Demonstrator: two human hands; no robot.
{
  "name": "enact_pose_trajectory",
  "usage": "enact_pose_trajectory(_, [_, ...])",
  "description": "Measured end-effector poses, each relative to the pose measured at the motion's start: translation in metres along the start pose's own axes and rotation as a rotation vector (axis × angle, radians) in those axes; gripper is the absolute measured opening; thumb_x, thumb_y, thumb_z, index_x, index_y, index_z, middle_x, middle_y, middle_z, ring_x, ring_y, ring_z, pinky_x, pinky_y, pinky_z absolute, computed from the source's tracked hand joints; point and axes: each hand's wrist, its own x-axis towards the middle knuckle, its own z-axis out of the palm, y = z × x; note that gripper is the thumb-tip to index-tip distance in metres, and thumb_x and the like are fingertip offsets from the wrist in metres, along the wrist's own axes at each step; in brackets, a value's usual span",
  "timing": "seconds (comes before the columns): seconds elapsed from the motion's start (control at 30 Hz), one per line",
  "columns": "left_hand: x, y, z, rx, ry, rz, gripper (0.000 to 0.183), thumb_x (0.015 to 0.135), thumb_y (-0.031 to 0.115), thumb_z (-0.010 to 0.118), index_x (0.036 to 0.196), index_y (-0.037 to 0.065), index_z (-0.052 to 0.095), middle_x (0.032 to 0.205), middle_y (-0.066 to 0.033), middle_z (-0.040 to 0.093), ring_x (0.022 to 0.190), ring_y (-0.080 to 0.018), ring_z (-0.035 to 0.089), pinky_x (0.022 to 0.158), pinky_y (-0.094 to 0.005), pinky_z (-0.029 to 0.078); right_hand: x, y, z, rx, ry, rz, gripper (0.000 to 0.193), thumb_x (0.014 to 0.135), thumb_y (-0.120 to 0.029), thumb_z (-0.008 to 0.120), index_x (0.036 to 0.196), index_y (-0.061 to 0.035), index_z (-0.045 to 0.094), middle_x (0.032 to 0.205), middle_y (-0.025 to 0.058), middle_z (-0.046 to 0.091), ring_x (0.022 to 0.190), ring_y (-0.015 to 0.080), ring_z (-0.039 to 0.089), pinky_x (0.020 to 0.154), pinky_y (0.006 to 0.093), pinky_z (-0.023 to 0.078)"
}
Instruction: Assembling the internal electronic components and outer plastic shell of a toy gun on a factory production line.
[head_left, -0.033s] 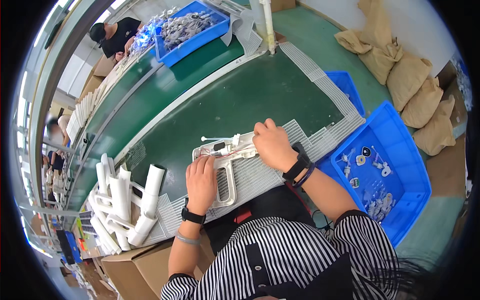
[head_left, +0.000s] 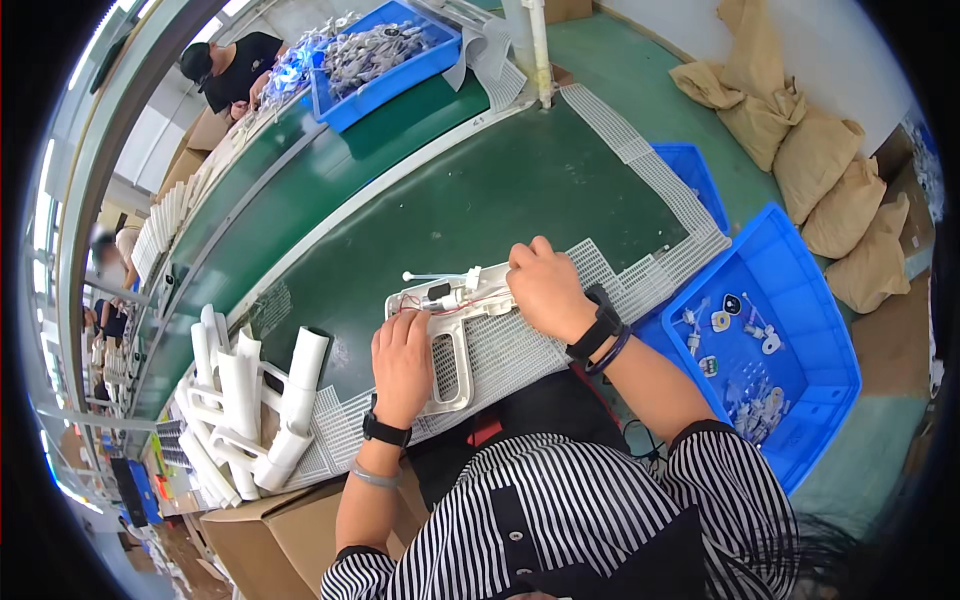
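Note:
A white plastic housing half with a looped handle (head_left: pixel 461 375) lies open side up in front of me, on the white mesh matting. Inside its body sit a small dark part (head_left: pixel 438 292), a metal cylinder like a motor (head_left: pixel 458 299) and thin red wires. A thin white rod (head_left: pixel 440 276) juts out along its far edge. My left hand (head_left: pixel 402 358) grips the housing's left end, beside the handle. My right hand (head_left: pixel 546 288) is closed over its right end, and the fingers hide what lies beneath them.
Several white tubular housings (head_left: pixel 240 400) are heaped on the left. To the right stands a blue bin (head_left: pixel 815 330) with small parts. A full blue crate (head_left: pixel 385 60) rests at the far side, near a co-worker (head_left: pixel 235 75). Tan sacks (head_left: pixel 815 170) line the wall.

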Motion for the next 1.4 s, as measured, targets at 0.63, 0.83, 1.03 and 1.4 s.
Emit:
enact_pose_trajectory(0.63, [0.025, -0.028, 0.008, 0.044, -0.031, 0.111, 0.016, 0.080, 0.007, 0.071, 0.095, 0.008, 0.063, 0.096, -0.0062, 0.067, 0.107, -0.0288, 0.059, 0.110, -0.0536, 0.036, -0.002, 0.004, -0.018, 0.173, -0.032, 0.025, 0.004, 0.082, -0.012, 0.070, 0.085, -0.0112, 0.070, 0.096, 0.0028, 0.062, 0.094, 0.0273, 0.057, 0.074, 0.0391, 0.055])
enact_pose_trajectory(0.83, [0.024, -0.028, 0.008, 0.025, -0.013, 0.113, 0.013, 0.081, 0.010, 0.072, 0.094, 0.008, 0.069, 0.095, -0.0063, 0.066, 0.104, -0.0293, 0.059, 0.110, -0.0523, 0.038, -0.005, 0.009, -0.011, 0.192, -0.030, 0.013, 0.004, 0.083, -0.016, 0.070, 0.083, -0.0124, 0.071, 0.096, 0.0005, 0.063, 0.094, 0.0260, 0.057, 0.075, 0.0388, 0.055])
enact_pose_trajectory(1.03, [0.017, -0.027, 0.015, -0.032, 0.061, 0.101, 0.013, 0.085, 0.012, 0.070, 0.095, 0.004, 0.072, 0.099, -0.0088, 0.066, 0.105, -0.0319, 0.059, 0.110, -0.0506, 0.041, -0.006, 0.009, -0.011, 0.203, 0.006, 0.001, 0.005, 0.083, -0.015, 0.070, 0.084, -0.0128, 0.073, 0.097, 0.0000, 0.062, 0.095, 0.0250, 0.057, 0.076, 0.0379, 0.055])
enact_pose_trajectory(1.4, [0.016, -0.039, 0.014, -0.145, 0.008, 0.061, 0.020, 0.084, 0.013, 0.069, 0.103, 0.007, 0.067, 0.106, -0.0081, 0.066, 0.113, -0.0296, 0.059, 0.113, -0.0551, 0.037, -0.008, 0.006, -0.016, 0.180, -0.061, -0.001, 0.014, 0.080, -0.013, 0.068, 0.092, -0.0141, 0.077, 0.104, 0.0027, 0.060, 0.100, 0.0256, 0.055, 0.079, 0.0374, 0.056])
